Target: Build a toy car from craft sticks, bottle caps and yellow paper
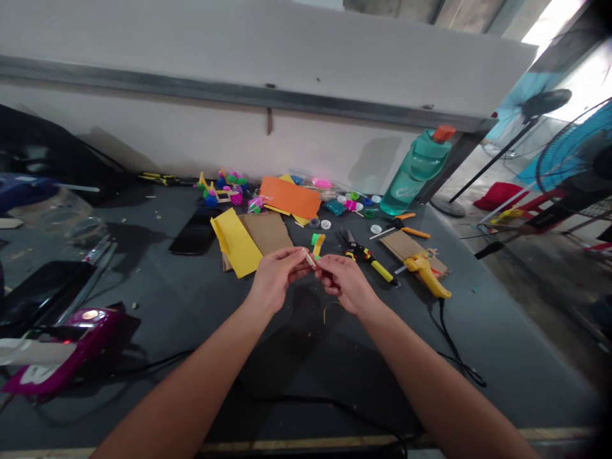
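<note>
My left hand (276,275) is closed, with thumb and fingers pinching a short pale stick (310,259) that looks like wood. Right beside it my right hand (348,280) is closed on a small curved yellow strip (320,245) with green pieces at its ends. The fingertips of both hands nearly meet above the dark table, and the stick seems to touch the strip's lower end. Past the hands lie a yellow sheet (236,242) and a piece of brown cardboard (268,234). Pliers with yellow-black handles (377,264) rest just beyond my right hand.
At right, a yellow glue gun (427,274) leans on cardboard pieces, its cable trailing down the table (497,331). A green bottle (415,172) stands at the back. Colourful small models (224,188), an orange sheet (291,198) and a black phone (194,231) lie behind. A magenta device (67,354) sits left.
</note>
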`<state>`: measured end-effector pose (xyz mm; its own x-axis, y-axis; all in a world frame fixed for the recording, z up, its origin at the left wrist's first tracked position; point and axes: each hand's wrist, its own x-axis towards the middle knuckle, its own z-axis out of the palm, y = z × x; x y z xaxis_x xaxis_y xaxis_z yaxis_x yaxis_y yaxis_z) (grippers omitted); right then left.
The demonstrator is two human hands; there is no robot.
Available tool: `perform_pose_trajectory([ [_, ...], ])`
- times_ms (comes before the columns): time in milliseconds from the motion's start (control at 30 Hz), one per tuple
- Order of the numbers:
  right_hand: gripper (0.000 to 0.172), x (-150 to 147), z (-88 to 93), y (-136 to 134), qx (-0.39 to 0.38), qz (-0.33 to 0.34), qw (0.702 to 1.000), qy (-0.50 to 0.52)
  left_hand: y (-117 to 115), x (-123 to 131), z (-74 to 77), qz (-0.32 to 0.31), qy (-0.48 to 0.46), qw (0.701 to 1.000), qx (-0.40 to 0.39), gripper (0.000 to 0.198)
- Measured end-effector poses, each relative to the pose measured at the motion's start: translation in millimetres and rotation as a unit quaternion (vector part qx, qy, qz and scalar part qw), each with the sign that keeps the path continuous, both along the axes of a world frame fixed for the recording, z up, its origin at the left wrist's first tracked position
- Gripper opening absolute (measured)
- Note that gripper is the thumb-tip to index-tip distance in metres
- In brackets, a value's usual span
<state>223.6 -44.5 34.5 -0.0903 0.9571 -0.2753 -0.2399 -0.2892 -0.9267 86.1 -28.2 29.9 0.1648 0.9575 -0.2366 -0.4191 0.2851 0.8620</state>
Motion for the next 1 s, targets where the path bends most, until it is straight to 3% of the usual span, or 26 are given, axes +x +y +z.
perform_pose_trajectory([
  [100,0.025,0,-2.6,1,0.048,-0.035,0.994,-0.095,12,-12,-0.7,0.007,0.05,0.998,0.026,0.022],
  [167,0.024,2,-4.0,2,0.084,-0.067,0.984,-0.14,30,-30,-1.0,0.055,0.176,0.98,0.079,0.021],
  [200,0.024,3,-4.7,2,0.098,-0.08,0.981,-0.15,42,-42,-1.0,0.077,0.299,0.945,0.106,0.021],
  [233,0.024,4,-5.2,2,0.109,-0.09,0.978,-0.156,55,-54,-1.0,0.073,0.438,0.887,0.126,0.021],
  [267,0.024,5,-5.6,2,0.119,-0.096,0.975,-0.162,68,-64,-1.3,0.079,0.491,0.859,0.122,0.018],
  [367,0.023,5,-5.7,0,0.141,-0.09,0.966,-0.197,101,-82,-4.9,0.079,0.579,0.803,0.117,0.015],
  [500,0.019,4,-3.4,-4,0.176,-0.08,0.952,-0.238,125,-74,-15.4,0.065,0.643,0.753,0.121,0.021],
  [633,0.019,7,-4.3,-3,0.183,-0.087,0.947,-0.249,124,-70,-15.1,0.08,0.681,0.717,0.127,0.021],
  [800,0.021,10,-9.6,0,0.172,-0.09,0.951,-0.239,101,-97,2.0,0.091,0.719,0.675,0.138,0.025],
  [900,0.021,9,-7.7,-1,0.174,-0.101,0.956,-0.213,85,-117,1.9,0.153,0.796,0.574,0.113,0.06],
  [933,0.02,10,-5.4,-2,0.181,-0.109,0.957,-0.199,81,-122,-0.7,0.161,0.806,0.564,0.085,0.071],
  [1000,0.019,12,1.8,-4,0.21,-0.138,0.954,-0.165,76,-128,-7.4,0.136,0.809,0.571,0.041,0.079],
])
